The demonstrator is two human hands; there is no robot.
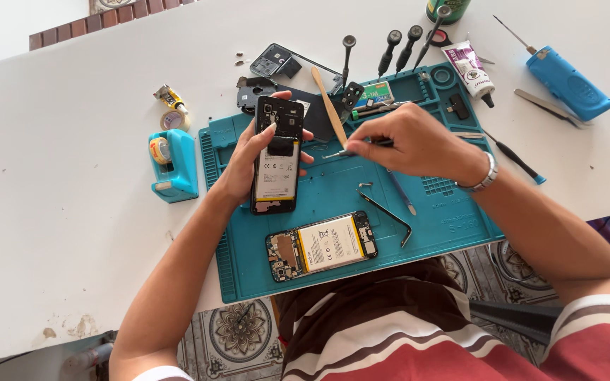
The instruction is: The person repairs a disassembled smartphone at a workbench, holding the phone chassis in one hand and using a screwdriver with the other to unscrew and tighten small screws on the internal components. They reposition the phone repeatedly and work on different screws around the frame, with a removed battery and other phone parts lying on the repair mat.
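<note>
Nearest the body, on the teal mat (460,226), a second opened phone (321,245) lies crosswise. Beyond it, the left hand (248,159) grips an opened phone (277,155) by its edges, long axis running away from the person, camera end far. The right hand (411,141) pinches a slim tool (340,151), tip aimed at that phone. Judging by this, internal work is underway; next comes a steady, precise touch. Screwdrivers (397,46) stand farther back on the desk (72,233).
</note>
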